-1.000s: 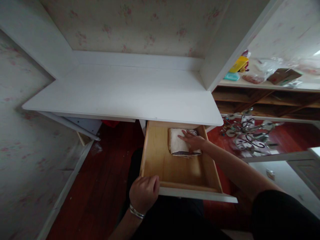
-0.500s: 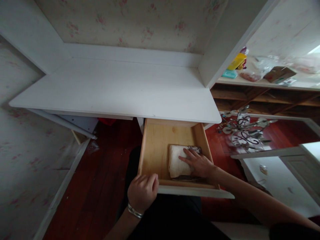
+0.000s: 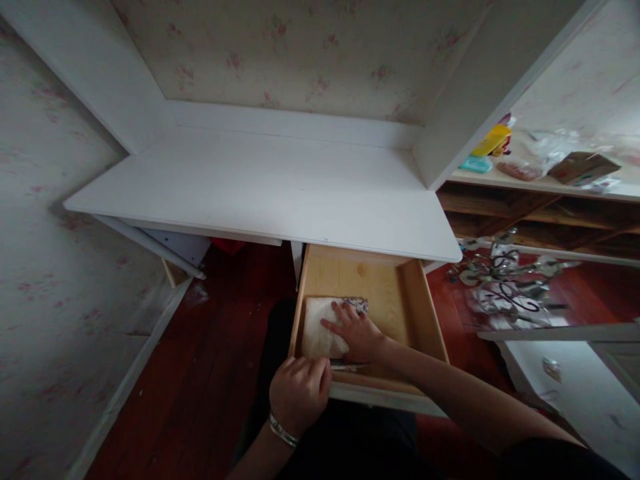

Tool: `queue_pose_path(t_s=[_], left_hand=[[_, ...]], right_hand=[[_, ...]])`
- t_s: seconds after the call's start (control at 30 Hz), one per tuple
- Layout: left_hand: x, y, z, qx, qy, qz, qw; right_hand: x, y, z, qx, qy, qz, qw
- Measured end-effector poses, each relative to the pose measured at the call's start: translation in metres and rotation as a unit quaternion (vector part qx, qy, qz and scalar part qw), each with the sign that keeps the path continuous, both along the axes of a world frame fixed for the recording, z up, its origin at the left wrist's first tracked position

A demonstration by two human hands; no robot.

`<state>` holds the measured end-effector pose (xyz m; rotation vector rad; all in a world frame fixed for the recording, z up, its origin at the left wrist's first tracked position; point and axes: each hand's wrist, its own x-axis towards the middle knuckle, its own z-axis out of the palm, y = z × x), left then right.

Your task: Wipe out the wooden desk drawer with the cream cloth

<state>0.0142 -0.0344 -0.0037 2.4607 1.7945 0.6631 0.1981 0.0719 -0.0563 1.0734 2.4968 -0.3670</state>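
Note:
A wooden drawer (image 3: 385, 300) is pulled out from under the white desk. My left hand (image 3: 300, 389), with a silver bracelet at the wrist, is closed over the drawer's front edge near its left corner. Inside, against the left wall, lies a folded cloth (image 3: 317, 327), cream-coloured with a dark patterned edge at its back right. My right hand (image 3: 356, 333) rests flat on this cloth with its fingers spread, covering part of its right side.
The white desktop (image 3: 280, 180) spans the space behind the drawer. To the right, a chandelier (image 3: 515, 280) lies on the red wooden floor (image 3: 200, 373). Beyond it, shelving (image 3: 540, 207) carries a cardboard box (image 3: 583, 168) and plastic bags.
The cloth has slid left across the drawer bottom under my right hand, from the right part to the left wall. My left hand keeps its hold on the drawer front. The view has shifted slightly.

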Motion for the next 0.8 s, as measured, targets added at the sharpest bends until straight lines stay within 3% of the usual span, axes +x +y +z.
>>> queue_pose_path(t_s=[0.1,0.3,0.43,0.57,0.8], left_hand=[[0.0,0.0,-0.001,-0.004,-0.01,-0.002,1.0],[0.001,-0.002,-0.002,0.008,-0.011,0.017,1.0],[0.001,-0.002,-0.001,0.012,-0.008,0.012,1.0],[0.0,-0.001,0.0,0.017,-0.006,0.005,1.0],[0.0,-0.001,0.0,0.02,-0.003,0.003,1.0]], right_hand=[[-0.014,0.022,-0.002,-0.02,-0.02,-0.01,1.0],[-0.031,0.097,0.006,-0.057,-0.093,-0.037,0.993],[-0.027,0.126,0.007,-0.062,-0.073,-0.083,0.992],[0.009,0.135,0.0,-0.066,-0.03,-0.103,0.992],[0.117,0.126,-0.005,-0.033,-0.029,-0.129,0.991]])
